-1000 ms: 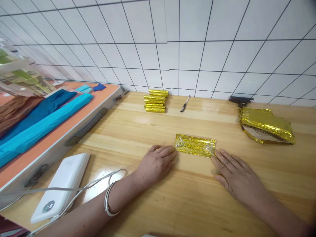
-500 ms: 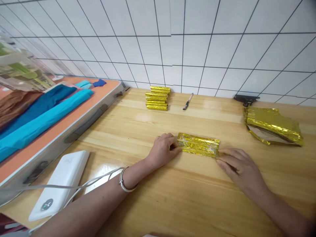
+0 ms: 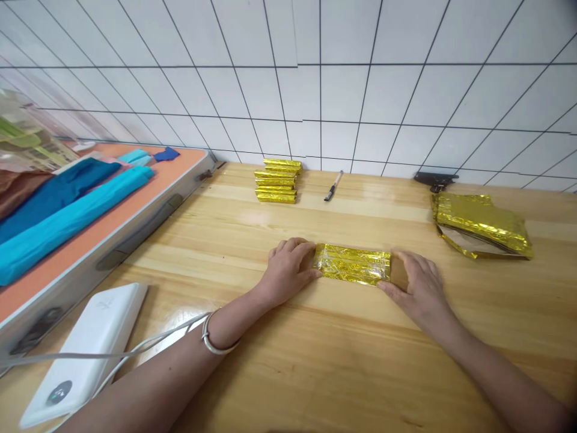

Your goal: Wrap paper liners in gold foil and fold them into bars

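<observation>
A strip of folded gold foil paper lies lengthwise on the wooden table between my hands. My left hand grips its left end, thumb at the near corner and index finger at the far one, the other fingers curled. At the right end, my right hand is open, thumb touching the near corner and fingers spread beside the far corner. Several folded gold foil strips rest in a row near the wall. A larger bundle of gold foil sheets sits at the right.
A pen lies by the tiled wall. Behind the foil bundle is a black clip. On the left are a white power bank with a cable, and an orange-topped case bearing rolled blue cloth.
My right hand's fingers have opened from a pinch at the strip's right end and spread apart. The whole view has shifted slightly, so things appear further left.
</observation>
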Demonstrator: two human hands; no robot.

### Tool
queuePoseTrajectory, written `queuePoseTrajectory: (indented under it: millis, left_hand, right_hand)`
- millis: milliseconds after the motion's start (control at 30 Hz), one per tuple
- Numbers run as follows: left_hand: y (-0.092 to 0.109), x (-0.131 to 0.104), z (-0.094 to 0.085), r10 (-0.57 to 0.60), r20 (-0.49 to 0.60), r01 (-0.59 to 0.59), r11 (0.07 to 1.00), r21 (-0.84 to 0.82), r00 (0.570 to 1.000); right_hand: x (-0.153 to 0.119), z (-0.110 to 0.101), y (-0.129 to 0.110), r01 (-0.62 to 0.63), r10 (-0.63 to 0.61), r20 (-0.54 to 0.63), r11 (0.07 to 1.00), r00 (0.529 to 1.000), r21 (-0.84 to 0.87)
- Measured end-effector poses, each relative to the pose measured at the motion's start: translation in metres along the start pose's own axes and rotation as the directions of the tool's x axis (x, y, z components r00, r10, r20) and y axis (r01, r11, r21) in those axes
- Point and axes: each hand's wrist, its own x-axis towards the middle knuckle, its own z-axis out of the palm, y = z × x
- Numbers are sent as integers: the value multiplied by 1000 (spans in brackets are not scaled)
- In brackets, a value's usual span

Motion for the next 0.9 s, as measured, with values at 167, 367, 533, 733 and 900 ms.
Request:
queuePoseTrajectory:
  millis: [167,367,533,733,900]
  left_hand:
    - [2,-1,-1,37,-29,-38,999,-37,999]
    - [5,-1,-3,77,-44,-82,991,-102,996]
    - [7,-1,-4,86,-29,-90,986,-140,996]
    - [10,0,-5,79,5,-78,987,-143,997]
    - [8,0,-5,108,34,-103,987,-122,994]
  right_hand:
    - [0,-1,2,2,-3,41,1000,999,17]
    - [0,-5,-4,29,-31,24,994,999,102]
    - [1,-6,-6,-15,11,27,987,1000,158]
    - [1,-5,-5,-70,67,24,983,997,167]
    - [1,-8,-8,-100,95,36,976,995,192]
